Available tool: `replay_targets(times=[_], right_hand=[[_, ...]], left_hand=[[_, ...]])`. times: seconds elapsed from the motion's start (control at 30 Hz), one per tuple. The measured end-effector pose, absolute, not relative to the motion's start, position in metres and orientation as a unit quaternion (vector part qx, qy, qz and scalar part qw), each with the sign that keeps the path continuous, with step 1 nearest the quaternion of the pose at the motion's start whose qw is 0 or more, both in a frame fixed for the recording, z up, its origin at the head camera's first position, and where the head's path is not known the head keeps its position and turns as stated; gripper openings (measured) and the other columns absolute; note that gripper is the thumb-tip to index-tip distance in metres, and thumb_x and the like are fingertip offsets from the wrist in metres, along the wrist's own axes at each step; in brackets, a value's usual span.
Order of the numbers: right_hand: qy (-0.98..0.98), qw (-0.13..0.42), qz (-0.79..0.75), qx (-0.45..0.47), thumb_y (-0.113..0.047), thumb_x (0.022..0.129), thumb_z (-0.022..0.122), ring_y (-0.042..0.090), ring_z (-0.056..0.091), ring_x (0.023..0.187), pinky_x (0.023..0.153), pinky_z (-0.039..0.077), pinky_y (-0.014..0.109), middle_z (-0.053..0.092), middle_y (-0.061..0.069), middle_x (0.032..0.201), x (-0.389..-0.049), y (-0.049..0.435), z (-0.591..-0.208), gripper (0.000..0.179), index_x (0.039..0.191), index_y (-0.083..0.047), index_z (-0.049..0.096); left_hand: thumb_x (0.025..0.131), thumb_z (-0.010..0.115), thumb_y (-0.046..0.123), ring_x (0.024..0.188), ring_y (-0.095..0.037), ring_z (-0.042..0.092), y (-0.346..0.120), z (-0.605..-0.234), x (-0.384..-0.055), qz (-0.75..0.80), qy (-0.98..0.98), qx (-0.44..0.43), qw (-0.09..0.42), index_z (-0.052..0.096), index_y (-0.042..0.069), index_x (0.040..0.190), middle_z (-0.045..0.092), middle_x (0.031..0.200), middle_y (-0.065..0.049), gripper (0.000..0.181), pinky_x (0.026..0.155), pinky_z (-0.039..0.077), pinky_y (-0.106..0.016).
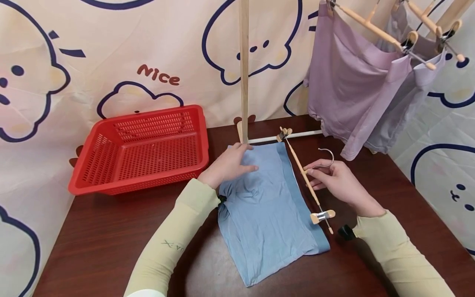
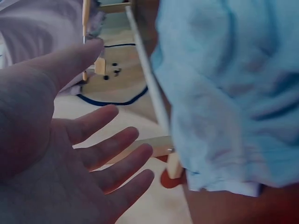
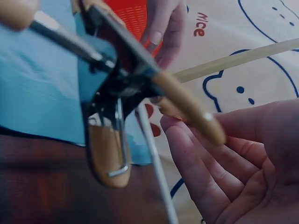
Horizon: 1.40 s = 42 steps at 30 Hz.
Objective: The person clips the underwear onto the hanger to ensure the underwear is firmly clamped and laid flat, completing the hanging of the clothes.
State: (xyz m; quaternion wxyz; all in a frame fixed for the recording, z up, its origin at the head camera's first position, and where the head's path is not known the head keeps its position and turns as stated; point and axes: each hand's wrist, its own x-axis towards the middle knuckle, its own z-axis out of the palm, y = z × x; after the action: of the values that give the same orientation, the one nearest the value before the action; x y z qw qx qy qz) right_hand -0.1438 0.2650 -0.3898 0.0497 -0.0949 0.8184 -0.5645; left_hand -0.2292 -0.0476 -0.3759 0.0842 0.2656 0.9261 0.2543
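Observation:
Light blue shorts (image 1: 263, 198) lie flat on the table, with their darker waistband (image 1: 297, 189) to the right. A wooden clip hanger (image 1: 302, 169) stretches along that waistband. Its far clip (image 1: 283, 134) and near clip (image 1: 322, 216) are at the two ends of the waistband; whether both grip the cloth is hard to tell. My right hand (image 1: 335, 181) pinches the hanger's middle beside the metal hook (image 1: 327, 153). Over the far left part of the shorts is my left hand (image 1: 231, 163), fingers spread and loose; its palm holds nothing in the left wrist view.
A red plastic basket (image 1: 202, 165) stands at the back left of the table. Behind the shorts rise a wooden post (image 1: 244, 74) and a low white bar (image 1: 306, 134). Purple shorts (image 1: 345, 78) and a greyish garment (image 1: 397, 111) hang from clip hangers at the right.

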Motion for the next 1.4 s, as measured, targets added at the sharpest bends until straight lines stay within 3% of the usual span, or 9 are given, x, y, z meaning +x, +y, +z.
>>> replay_targets(times=[0.43, 1.0, 1.17, 1.4], right_hand=[[0.810, 0.089, -0.575, -0.072, -0.004, 0.102, 0.061, 0.025, 0.073, 0.074, 0.069, 0.060, 0.037, 0.069, 0.027, 0.109, -0.142, 0.273, -0.420, 0.025, 0.119, 0.013, 0.065], [0.820, 0.120, -0.559, -0.036, -0.008, 0.102, 0.062, 0.022, 0.073, 0.077, 0.069, 0.060, 0.035, 0.072, 0.021, 0.104, -0.150, 0.288, -0.439, 0.029, 0.120, 0.014, 0.064], [0.828, 0.112, -0.548, -0.023, -0.016, 0.100, 0.067, 0.024, 0.073, 0.078, 0.068, 0.060, 0.035, 0.073, 0.018, 0.103, -0.152, 0.294, -0.437, 0.033, 0.119, 0.011, 0.065], [0.843, 0.074, -0.533, -0.011, -0.020, 0.101, 0.066, 0.022, 0.073, 0.076, 0.066, 0.059, 0.034, 0.073, 0.020, 0.100, -0.152, 0.309, -0.423, 0.040, 0.124, 0.012, 0.054]], left_hand=[[0.080, 0.087, 0.042, 0.139, -0.035, 0.038, -0.050, -0.401, -0.221, 0.177, 0.934, 0.272, 0.152, 0.046, 0.002, 0.149, 0.039, 0.153, -0.018, 0.090, 0.113, 0.035, -0.043], [0.078, 0.088, 0.041, 0.138, -0.037, 0.041, -0.046, -0.401, -0.219, 0.142, 0.939, 0.272, 0.155, 0.042, 0.003, 0.153, 0.036, 0.155, -0.019, 0.096, 0.112, 0.037, -0.046], [0.077, 0.089, 0.040, 0.136, -0.037, 0.042, -0.046, -0.403, -0.217, 0.142, 0.941, 0.269, 0.150, 0.042, 0.003, 0.153, 0.035, 0.155, -0.019, 0.097, 0.109, 0.041, -0.046], [0.076, 0.089, 0.041, 0.138, -0.037, 0.040, -0.046, -0.404, -0.216, 0.142, 0.942, 0.262, 0.152, 0.039, 0.006, 0.155, 0.032, 0.158, -0.016, 0.100, 0.106, 0.044, -0.046]])
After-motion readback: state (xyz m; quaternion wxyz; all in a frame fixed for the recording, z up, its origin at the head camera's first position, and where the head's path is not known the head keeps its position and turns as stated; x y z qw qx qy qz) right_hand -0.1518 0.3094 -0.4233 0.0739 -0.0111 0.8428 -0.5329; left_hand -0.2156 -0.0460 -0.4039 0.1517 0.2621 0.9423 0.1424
